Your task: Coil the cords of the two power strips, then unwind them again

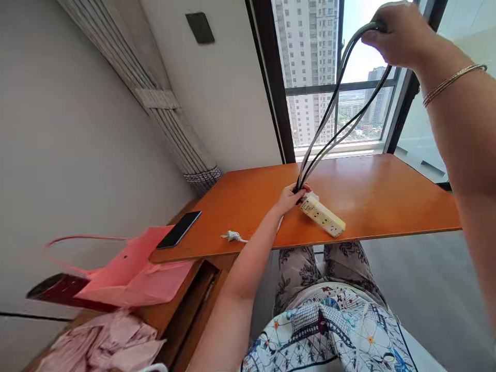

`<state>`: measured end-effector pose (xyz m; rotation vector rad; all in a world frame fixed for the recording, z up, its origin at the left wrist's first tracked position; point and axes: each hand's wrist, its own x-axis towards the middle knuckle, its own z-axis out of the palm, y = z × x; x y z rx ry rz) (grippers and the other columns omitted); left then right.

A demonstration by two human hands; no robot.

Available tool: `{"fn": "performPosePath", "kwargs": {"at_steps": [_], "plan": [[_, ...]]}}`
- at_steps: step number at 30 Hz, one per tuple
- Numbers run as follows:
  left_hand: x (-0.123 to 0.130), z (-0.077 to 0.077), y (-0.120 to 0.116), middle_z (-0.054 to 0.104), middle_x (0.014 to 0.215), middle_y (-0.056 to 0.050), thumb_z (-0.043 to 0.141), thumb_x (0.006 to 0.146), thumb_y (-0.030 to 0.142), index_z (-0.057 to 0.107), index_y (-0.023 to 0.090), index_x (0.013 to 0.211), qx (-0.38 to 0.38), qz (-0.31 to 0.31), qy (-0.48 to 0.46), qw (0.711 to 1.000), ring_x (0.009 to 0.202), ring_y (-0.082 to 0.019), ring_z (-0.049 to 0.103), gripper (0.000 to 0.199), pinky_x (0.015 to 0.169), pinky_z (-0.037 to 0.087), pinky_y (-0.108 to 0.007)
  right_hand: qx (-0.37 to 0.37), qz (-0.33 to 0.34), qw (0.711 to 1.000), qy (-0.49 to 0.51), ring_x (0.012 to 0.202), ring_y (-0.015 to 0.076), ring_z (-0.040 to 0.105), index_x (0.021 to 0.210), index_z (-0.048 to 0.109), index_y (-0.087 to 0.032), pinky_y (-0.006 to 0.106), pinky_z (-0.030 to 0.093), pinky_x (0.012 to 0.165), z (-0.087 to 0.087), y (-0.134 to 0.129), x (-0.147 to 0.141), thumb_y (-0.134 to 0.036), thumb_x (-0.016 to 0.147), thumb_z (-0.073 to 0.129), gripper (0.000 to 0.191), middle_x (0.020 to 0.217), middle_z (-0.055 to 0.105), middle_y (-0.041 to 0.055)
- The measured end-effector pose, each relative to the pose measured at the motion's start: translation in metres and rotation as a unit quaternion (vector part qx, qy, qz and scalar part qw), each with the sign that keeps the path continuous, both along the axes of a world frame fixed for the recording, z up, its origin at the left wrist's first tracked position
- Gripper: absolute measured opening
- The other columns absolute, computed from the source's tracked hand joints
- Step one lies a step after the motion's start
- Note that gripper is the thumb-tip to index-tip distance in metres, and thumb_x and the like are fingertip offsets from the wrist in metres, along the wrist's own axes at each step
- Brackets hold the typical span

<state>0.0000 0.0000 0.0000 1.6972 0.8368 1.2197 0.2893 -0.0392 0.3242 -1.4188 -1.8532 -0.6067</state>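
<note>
"Cables [324, 120], where do they run?"

"From the left hand [290, 198], gripping their bottom, toward one o'clock, where the right hand [401, 36] clutches their top. The power strip [322, 216]? Four o'clock from the left."

Plug [233, 236] on table [391, 199], left of power strip [323, 217]; phone [180, 229] farther left; window [313, 57] behind table.

A phone [179, 229] lies on the table [387, 201] near a pink bag [129, 271], with crumpled cloth [104, 343] nearby, while a tied curtain [165, 113] hangs left of the window [306, 90], with tall buildings [310, 41] outside.
</note>
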Motion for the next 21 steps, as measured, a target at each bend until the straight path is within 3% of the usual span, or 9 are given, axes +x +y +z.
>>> {"fn": "performPosePath", "kwargs": {"at_steps": [4, 7, 9, 11, 14, 17, 19, 21], "plan": [[-0.006, 0.007, -0.005, 0.071, 0.108, -0.012, 0.077, 0.07, 0.064, 0.071, 0.016, 0.094, -0.009, -0.044, 0.026, 0.999, 0.091, -0.02, 0.066, 0.054, 0.077, 0.051, -0.032, -0.04, 0.006, 0.996, 0.077, 0.118, 0.0321, 0.063, 0.127, 0.066, 0.002, 0.053, 0.048, 0.098, -0.002, -0.002, 0.012, -0.035, 0.101, 0.056, 0.047, 0.124, 0.066, 0.0235], [-0.01, 0.014, -0.008, 0.071, 0.097, -0.009, 0.076, 0.072, 0.062, 0.071, 0.016, 0.095, -0.017, -0.074, 0.075, 0.994, 0.085, -0.019, 0.064, 0.052, 0.072, 0.05, -0.03, -0.057, 0.023, 0.988, 0.141, 0.105, 0.0301, 0.068, 0.134, 0.063, -0.007, 0.054, 0.052, 0.085, -0.006, -0.002, 0.024, -0.038, 0.097, 0.06, 0.048, 0.116, 0.069, 0.0212], [-0.012, 0.018, -0.01, 0.069, 0.091, -0.006, 0.077, 0.07, 0.062, 0.07, 0.016, 0.092, -0.021, -0.08, 0.085, 0.993, 0.083, -0.019, 0.063, 0.051, 0.071, 0.049, -0.03, -0.076, 0.045, 0.974, 0.208, 0.099, 0.0247, 0.07, 0.141, 0.059, -0.015, 0.047, 0.053, 0.079, -0.008, -0.001, 0.033, -0.036, 0.093, 0.066, 0.053, 0.114, 0.071, 0.0171], [-0.013, 0.022, -0.011, 0.067, 0.086, -0.005, 0.079, 0.068, 0.062, 0.067, 0.016, 0.087, -0.03, -0.08, 0.075, 0.994, 0.085, -0.019, 0.063, 0.051, 0.073, 0.048, -0.029, -0.1, 0.097, 0.942, 0.305, 0.094, 0.0138, 0.068, 0.143, 0.056, -0.016, 0.031, 0.051, 0.074, -0.009, 0.0, 0.041, -0.024, 0.089, 0.07, 0.057, 0.119, 0.07, 0.0151], [-0.013, 0.025, -0.013, 0.062, 0.075, -0.002, 0.079, 0.067, 0.063, 0.065, 0.016, 0.081, -0.049, -0.078, 0.063, 0.994, 0.088, -0.021, 0.064, 0.05, 0.074, 0.047, -0.029, -0.158, 0.167, 0.853, 0.469, 0.073, -0.0046, 0.056, 0.126, 0.065, -0.006, 0.014, 0.039, 0.06, -0.011, 0.005, 0.051, -0.004, 0.087, 0.062, 0.04, 0.134, 0.063, 0.0159], [-0.013, 0.027, -0.012, 0.058, 0.067, -0.002, 0.076, 0.068, 0.067, 0.061, 0.017, 0.068, -0.059, -0.098, 0.062, 0.992, 0.086, -0.021, 0.064, 0.052, 0.072, 0.046, -0.029, -0.212, 0.166, 0.772, 0.575, 0.06, -0.0122, 0.039, 0.089, 0.068, 0.0, 0.011, 0.031, 0.054, -0.017, 0.012, 0.063, -0.002, 0.087, 0.054, 0.014, 0.134, 0.061, 0.0127], [-0.014, 0.027, -0.011, 0.059, 0.066, -0.003, 0.073, 0.069, 0.07, 0.059, 0.017, 0.061, -0.065, -0.111, 0.051, 0.99, 0.086, -0.021, 0.064, 0.055, 0.071, 0.046, -0.029, -0.239, 0.165, 0.748, 0.597, 0.059, -0.0135, 0.034, 0.07, 0.059, 0.001, 0.014, 0.029, 0.052, -0.025, 0.015, 0.072, -0.003, 0.087, 0.049, 0.02, 0.124, 0.064, 0.0096], [-0.016, 0.026, -0.011, 0.062, 0.07, -0.005, 0.072, 0.07, 0.071, 0.061, 0.017, 0.062, -0.078, -0.12, 0.034, 0.989, 0.089, -0.022, 0.065, 0.056, 0.073, 0.046, -0.029, -0.27, 0.174, 0.746, 0.584, 0.059, -0.0133, 0.034, 0.062, 0.051, 0.0, 0.02, 0.028, 0.052, -0.037, 0.015, 0.079, -0.007, 0.089, 0.043, 0.029, 0.109, 0.066, 0.0051]]}}
